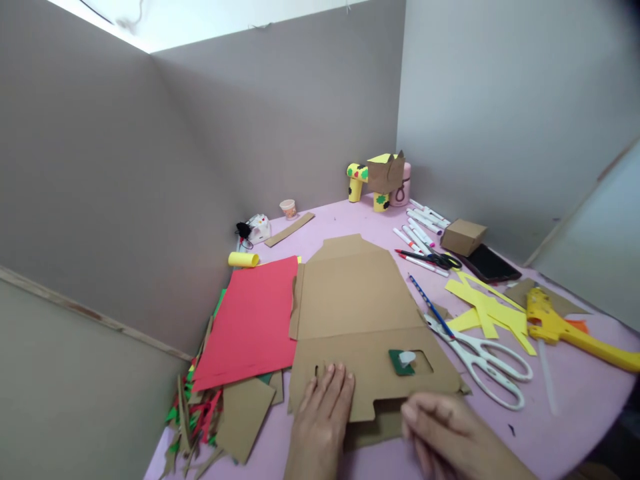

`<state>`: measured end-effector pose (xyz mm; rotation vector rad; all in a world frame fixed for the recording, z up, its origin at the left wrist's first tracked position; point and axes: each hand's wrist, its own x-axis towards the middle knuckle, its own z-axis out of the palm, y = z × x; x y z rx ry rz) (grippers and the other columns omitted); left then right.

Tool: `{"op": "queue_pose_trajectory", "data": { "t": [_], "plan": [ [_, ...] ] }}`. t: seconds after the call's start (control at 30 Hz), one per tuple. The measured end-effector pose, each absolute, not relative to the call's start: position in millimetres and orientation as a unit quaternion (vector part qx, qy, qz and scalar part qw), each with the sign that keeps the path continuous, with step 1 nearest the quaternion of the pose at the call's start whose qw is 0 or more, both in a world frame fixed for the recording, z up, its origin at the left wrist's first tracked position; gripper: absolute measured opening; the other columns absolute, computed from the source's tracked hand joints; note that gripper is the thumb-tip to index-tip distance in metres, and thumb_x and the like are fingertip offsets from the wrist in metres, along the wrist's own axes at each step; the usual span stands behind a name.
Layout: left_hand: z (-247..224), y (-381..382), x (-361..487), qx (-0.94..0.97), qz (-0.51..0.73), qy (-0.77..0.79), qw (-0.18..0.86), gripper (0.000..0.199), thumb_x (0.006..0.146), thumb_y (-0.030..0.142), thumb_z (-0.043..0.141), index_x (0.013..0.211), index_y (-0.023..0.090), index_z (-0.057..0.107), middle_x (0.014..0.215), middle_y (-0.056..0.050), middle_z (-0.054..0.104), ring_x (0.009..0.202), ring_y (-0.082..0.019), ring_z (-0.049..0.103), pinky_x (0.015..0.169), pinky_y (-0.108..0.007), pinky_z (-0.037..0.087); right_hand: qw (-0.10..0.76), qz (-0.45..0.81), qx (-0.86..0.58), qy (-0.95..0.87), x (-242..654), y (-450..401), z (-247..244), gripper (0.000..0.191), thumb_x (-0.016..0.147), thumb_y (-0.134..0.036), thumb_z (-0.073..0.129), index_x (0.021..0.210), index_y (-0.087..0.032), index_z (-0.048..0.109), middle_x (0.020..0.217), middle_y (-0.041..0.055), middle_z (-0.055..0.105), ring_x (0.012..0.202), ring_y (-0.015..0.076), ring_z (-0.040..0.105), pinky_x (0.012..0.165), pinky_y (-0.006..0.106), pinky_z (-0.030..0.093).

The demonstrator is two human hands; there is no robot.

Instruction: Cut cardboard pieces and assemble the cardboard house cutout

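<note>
Brown cardboard (350, 297) lies flat, central on the worktop (575, 433). Left hand (323, 407) rests palm-down upon it, apparently steadying it; right hand (443, 427), apart, curls at the near edge, grip indeterminable. White scissors (460, 345) lie alongside, presumably for reach.

Left hand (321, 419), cut off by bottom edge; pink container (404, 189), partly hidden.

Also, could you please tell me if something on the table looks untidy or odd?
Yes. Tangled red, green and cardboard scraps are heaped at the left edge of the table, and the red paper sheet lies askew over some of them. The creased cardboard sheet under the left hand also looks ragged along its left flap.
</note>
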<state>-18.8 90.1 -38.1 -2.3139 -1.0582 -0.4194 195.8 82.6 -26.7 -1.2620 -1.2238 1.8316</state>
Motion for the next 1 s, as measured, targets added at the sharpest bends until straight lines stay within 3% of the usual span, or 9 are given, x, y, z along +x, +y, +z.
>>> {"op": "queue_pose_trajectory", "data": {
  "t": [0.1, 0.2, 0.37, 0.63, 0.8, 1.0],
  "plan": [
    [-40.1, 89.9, -19.5, -0.858, -0.162, -0.394, 0.287, 0.048, 0.084, 0.0, 0.025, 0.112, 0.016, 0.061, 0.115, -0.001, 0.064, 0.105, -0.018, 0.06, 0.081, -0.031, 0.048, 0.334, 0.373, -0.583, -0.64, 217.0, 106.0, -14.9, 0.034, 0.085, -0.052, 0.045, 0.083, -0.02, 0.056, 0.066, 0.0013, 0.06, 0.062, 0.0163, 0.055, 0.058, 0.027, 0.037],
    [-51.9, 88.8, -22.6, -0.86, -0.172, -0.392, 0.279, 0.046, 0.086, 0.003, 0.028, 0.115, 0.018, 0.06, 0.119, 0.0, 0.063, 0.108, -0.018, 0.056, 0.093, -0.031, 0.04, 0.222, 0.282, -0.61, -0.706, 222.6, 129.9, -17.1, 0.03, 0.086, -0.044, 0.043, 0.07, -0.021, 0.053, 0.06, 0.0019, 0.059, 0.059, 0.0199, 0.054, 0.057, 0.03, 0.031],
    [-73.9, 83.8, -31.5, -0.852, -0.162, -0.427, 0.258, 0.05, 0.084, 0.002, 0.032, 0.127, 0.02, 0.052, 0.129, -0.002, 0.055, 0.123, -0.022, 0.044, 0.107, -0.036, 0.024, 0.227, 0.285, -0.605, -0.708, 226.4, 140.6, -28.8, 0.032, 0.088, -0.039, 0.035, 0.061, -0.022, 0.042, 0.058, 0.0, 0.054, 0.058, 0.0183, 0.052, 0.056, 0.028, 0.03],
    [-81.8, 81.0, -33.3, -0.848, -0.166, -0.442, 0.241, 0.055, 0.082, 0.0, 0.033, 0.131, 0.022, 0.047, 0.132, 0.0, 0.052, 0.128, -0.021, 0.038, 0.107, -0.036, 0.025, 0.251, 0.313, -0.613, -0.681, 241.7, 136.8, -29.4, 0.034, 0.086, -0.044, 0.036, 0.061, -0.022, 0.043, 0.054, -0.0031, 0.048, 0.055, 0.0161, 0.048, 0.052, 0.026, 0.03],
    [-80.4, 79.6, -34.9, -0.849, -0.152, -0.448, 0.235, 0.056, 0.082, -0.001, 0.033, 0.132, 0.023, 0.044, 0.133, 0.001, 0.051, 0.128, -0.02, 0.038, 0.107, -0.036, 0.023, 0.318, 0.342, -0.613, -0.637, 250.3, 135.2, -13.2, 0.035, 0.084, -0.048, 0.04, 0.06, -0.022, 0.041, 0.054, -0.0051, 0.038, 0.053, 0.0137, 0.039, 0.049, 0.024, 0.029],
    [-85.7, 79.6, -38.1, -0.849, -0.165, -0.449, 0.225, 0.064, 0.077, -0.004, 0.032, 0.135, 0.022, 0.038, 0.134, -0.001, 0.05, 0.13, -0.019, 0.036, 0.102, -0.035, 0.035, 0.376, 0.321, -0.621, -0.609, 266.4, 124.9, 5.7, 0.039, 0.086, -0.05, 0.043, 0.06, -0.022, 0.039, 0.055, -0.006, 0.033, 0.052, 0.0116, 0.033, 0.048, 0.023, 0.027]
  ]
}}
